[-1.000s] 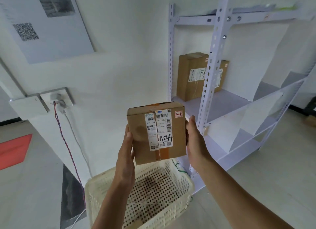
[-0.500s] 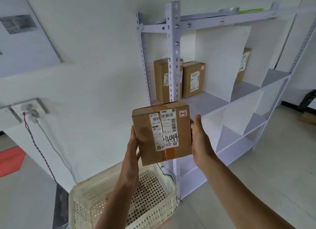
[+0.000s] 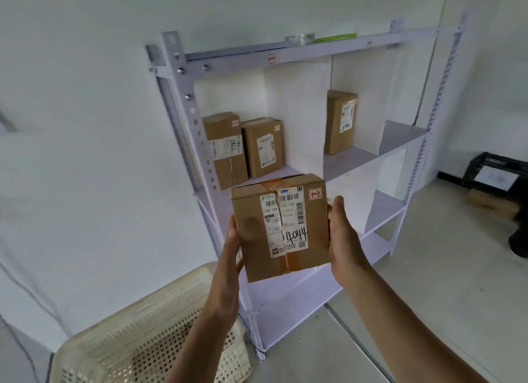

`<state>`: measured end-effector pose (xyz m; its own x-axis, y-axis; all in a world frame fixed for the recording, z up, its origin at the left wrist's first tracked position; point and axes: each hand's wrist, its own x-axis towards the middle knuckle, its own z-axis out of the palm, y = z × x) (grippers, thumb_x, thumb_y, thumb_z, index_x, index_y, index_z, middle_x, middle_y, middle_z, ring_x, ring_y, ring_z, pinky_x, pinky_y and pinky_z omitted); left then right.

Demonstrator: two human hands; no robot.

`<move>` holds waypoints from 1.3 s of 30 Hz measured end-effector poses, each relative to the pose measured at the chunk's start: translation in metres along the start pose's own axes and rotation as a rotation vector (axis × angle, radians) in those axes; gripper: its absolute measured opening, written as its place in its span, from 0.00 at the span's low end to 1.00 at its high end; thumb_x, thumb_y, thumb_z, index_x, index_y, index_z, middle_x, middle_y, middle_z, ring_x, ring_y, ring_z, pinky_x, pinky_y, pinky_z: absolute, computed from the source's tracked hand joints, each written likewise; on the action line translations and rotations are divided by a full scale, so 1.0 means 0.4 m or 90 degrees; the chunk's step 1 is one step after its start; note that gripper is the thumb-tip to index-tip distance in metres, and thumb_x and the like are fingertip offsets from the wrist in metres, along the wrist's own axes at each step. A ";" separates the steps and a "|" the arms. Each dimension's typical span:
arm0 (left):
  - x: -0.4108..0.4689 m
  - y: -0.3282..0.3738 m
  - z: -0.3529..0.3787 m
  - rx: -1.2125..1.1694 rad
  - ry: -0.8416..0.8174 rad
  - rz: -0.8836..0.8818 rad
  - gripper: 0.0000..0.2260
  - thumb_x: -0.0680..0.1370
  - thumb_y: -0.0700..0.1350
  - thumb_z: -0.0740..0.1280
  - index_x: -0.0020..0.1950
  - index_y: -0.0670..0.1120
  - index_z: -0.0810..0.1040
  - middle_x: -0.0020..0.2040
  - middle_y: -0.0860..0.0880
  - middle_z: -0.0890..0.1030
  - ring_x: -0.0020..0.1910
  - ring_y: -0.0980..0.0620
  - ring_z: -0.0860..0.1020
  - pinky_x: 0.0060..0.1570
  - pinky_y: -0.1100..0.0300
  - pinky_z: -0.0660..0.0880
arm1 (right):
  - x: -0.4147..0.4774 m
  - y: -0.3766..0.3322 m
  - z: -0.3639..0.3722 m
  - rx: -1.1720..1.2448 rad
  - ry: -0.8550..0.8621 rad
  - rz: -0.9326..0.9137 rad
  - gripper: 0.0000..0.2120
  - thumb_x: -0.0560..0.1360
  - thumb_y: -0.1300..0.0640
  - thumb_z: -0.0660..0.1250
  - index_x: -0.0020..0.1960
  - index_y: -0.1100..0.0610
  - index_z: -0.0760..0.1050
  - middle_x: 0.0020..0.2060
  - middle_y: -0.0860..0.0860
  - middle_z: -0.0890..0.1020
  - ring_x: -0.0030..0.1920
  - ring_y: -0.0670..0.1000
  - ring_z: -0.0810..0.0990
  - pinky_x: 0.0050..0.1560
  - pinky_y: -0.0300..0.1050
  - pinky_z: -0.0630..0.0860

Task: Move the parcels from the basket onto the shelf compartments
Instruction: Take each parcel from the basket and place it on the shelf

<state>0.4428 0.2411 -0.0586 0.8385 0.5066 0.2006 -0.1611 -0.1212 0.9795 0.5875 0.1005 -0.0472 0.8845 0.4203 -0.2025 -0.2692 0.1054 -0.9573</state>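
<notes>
left hand point(image 3: 228, 257), right hand point(image 3: 345, 239) clasp sides of held parcel point(image 3: 280, 228) (handwritten 4044 on label), fingers out of sight behind it. Parcel raised before shelf point(image 3: 183, 77); basket point(image 3: 160, 311) lower, near left. Two stored parcels point(image 3: 225, 149) in upper-left compartment, third parcel point(image 3: 341, 121) right of divider.

both arms stretched from the bottom of the frame toward its centre. the bare left forearm point(image 3: 200, 334) ran up from the bottom middle, and the left hand point(image 3: 230, 257) held the left side of the parcel point(image 3: 254, 239), thumb along the front edge, fingers hidden behind. the right forearm point(image 3: 414, 325) ran in from the lower right corner. the right hand point(image 3: 343, 239) gripped the parcel's right side, thumb pointing up, fingers out of sight behind it. the palms faced each other.
</notes>
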 end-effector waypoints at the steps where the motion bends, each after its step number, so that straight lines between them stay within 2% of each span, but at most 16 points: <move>1: 0.012 0.001 0.028 -0.001 -0.009 -0.003 0.30 0.80 0.70 0.49 0.83 0.69 0.58 0.80 0.66 0.68 0.80 0.60 0.67 0.80 0.38 0.63 | 0.009 -0.008 -0.027 0.004 0.010 -0.005 0.36 0.69 0.22 0.50 0.66 0.38 0.78 0.61 0.48 0.86 0.63 0.56 0.84 0.67 0.66 0.78; 5: 0.077 -0.014 0.133 -0.001 -0.040 -0.025 0.29 0.81 0.69 0.49 0.83 0.69 0.57 0.81 0.64 0.68 0.80 0.56 0.68 0.80 0.34 0.63 | 0.053 -0.043 -0.128 0.011 0.045 -0.014 0.34 0.70 0.23 0.49 0.64 0.37 0.79 0.59 0.46 0.87 0.62 0.56 0.85 0.67 0.65 0.78; 9: 0.154 -0.048 0.232 -0.009 -0.068 -0.033 0.26 0.83 0.67 0.48 0.83 0.71 0.56 0.83 0.63 0.65 0.82 0.53 0.66 0.79 0.33 0.62 | 0.123 -0.067 -0.226 0.019 0.079 -0.022 0.38 0.69 0.22 0.49 0.68 0.38 0.78 0.60 0.47 0.87 0.63 0.56 0.84 0.70 0.67 0.75; 14: 0.275 -0.085 0.362 -0.041 -0.103 -0.058 0.37 0.74 0.80 0.55 0.82 0.73 0.56 0.82 0.65 0.64 0.83 0.53 0.64 0.81 0.34 0.60 | 0.248 -0.104 -0.336 0.016 0.126 -0.021 0.39 0.69 0.22 0.49 0.68 0.41 0.78 0.61 0.50 0.86 0.64 0.58 0.83 0.71 0.68 0.74; 17: 0.367 -0.106 0.437 -0.061 -0.119 -0.069 0.33 0.76 0.76 0.53 0.81 0.74 0.55 0.82 0.68 0.64 0.83 0.54 0.63 0.82 0.35 0.59 | 0.341 -0.137 -0.395 0.023 0.149 -0.015 0.35 0.76 0.25 0.48 0.67 0.43 0.79 0.58 0.52 0.87 0.62 0.59 0.84 0.70 0.66 0.76; 20: 0.461 -0.111 0.501 -0.073 -0.112 -0.088 0.29 0.78 0.72 0.51 0.81 0.75 0.55 0.79 0.72 0.65 0.82 0.58 0.64 0.82 0.40 0.60 | 0.437 -0.174 -0.443 0.032 0.160 -0.019 0.32 0.81 0.29 0.47 0.65 0.45 0.81 0.56 0.53 0.88 0.60 0.59 0.85 0.69 0.66 0.76; 22: 0.518 -0.117 0.536 -0.084 -0.105 -0.104 0.27 0.79 0.70 0.51 0.80 0.75 0.57 0.73 0.77 0.69 0.75 0.65 0.70 0.77 0.49 0.64 | 0.494 -0.194 -0.468 0.034 0.165 -0.022 0.31 0.82 0.29 0.47 0.63 0.45 0.82 0.55 0.52 0.89 0.59 0.59 0.86 0.68 0.66 0.77; 25: 0.589 -0.131 0.581 -0.105 -0.095 -0.111 0.21 0.83 0.69 0.53 0.77 0.73 0.59 0.65 0.81 0.71 0.62 0.77 0.75 0.62 0.67 0.72 | 0.572 -0.211 -0.501 0.037 0.169 -0.029 0.30 0.83 0.30 0.47 0.62 0.45 0.82 0.53 0.51 0.89 0.59 0.58 0.86 0.66 0.62 0.79; 28: 0.648 -0.138 0.613 -0.122 -0.090 -0.111 0.21 0.82 0.65 0.51 0.76 0.71 0.62 0.62 0.81 0.73 0.57 0.80 0.76 0.50 0.76 0.76 | 0.647 -0.223 -0.522 0.047 0.155 -0.033 0.31 0.83 0.31 0.47 0.64 0.46 0.82 0.56 0.51 0.88 0.60 0.57 0.85 0.67 0.61 0.78; 31: 0.710 -0.157 0.645 -0.109 -0.081 -0.111 0.24 0.84 0.67 0.54 0.80 0.69 0.60 0.67 0.77 0.74 0.61 0.76 0.77 0.48 0.78 0.76 | 0.727 -0.233 -0.545 0.047 0.126 -0.026 0.32 0.83 0.30 0.46 0.67 0.45 0.80 0.58 0.51 0.88 0.60 0.57 0.85 0.69 0.65 0.77; 34: 0.764 -0.164 0.680 -0.100 -0.057 -0.107 0.27 0.81 0.67 0.53 0.81 0.69 0.60 0.71 0.72 0.75 0.66 0.72 0.76 0.50 0.76 0.77 | 0.813 -0.242 -0.568 0.040 0.094 -0.024 0.31 0.82 0.30 0.46 0.66 0.43 0.80 0.59 0.50 0.87 0.60 0.55 0.85 0.67 0.63 0.78; 37: 0.818 -0.178 0.725 -0.105 -0.008 -0.099 0.25 0.83 0.66 0.56 0.81 0.66 0.62 0.69 0.68 0.79 0.66 0.68 0.78 0.49 0.73 0.79 | 0.913 -0.254 -0.584 0.037 0.053 -0.029 0.31 0.82 0.30 0.47 0.66 0.44 0.80 0.58 0.49 0.87 0.58 0.53 0.86 0.64 0.60 0.80; 39: 0.859 -0.193 0.760 -0.107 0.043 -0.108 0.29 0.79 0.68 0.58 0.81 0.66 0.63 0.68 0.66 0.80 0.64 0.66 0.80 0.45 0.73 0.79 | 0.984 -0.261 -0.592 0.039 0.008 -0.028 0.31 0.82 0.31 0.48 0.68 0.45 0.80 0.58 0.49 0.88 0.57 0.52 0.86 0.57 0.54 0.81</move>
<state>0.9016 0.1651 -0.0714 0.8249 0.5645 0.0283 -0.1097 0.1109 0.9878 1.0541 0.0415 -0.0758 0.9003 0.4033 -0.1636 -0.2529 0.1788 -0.9508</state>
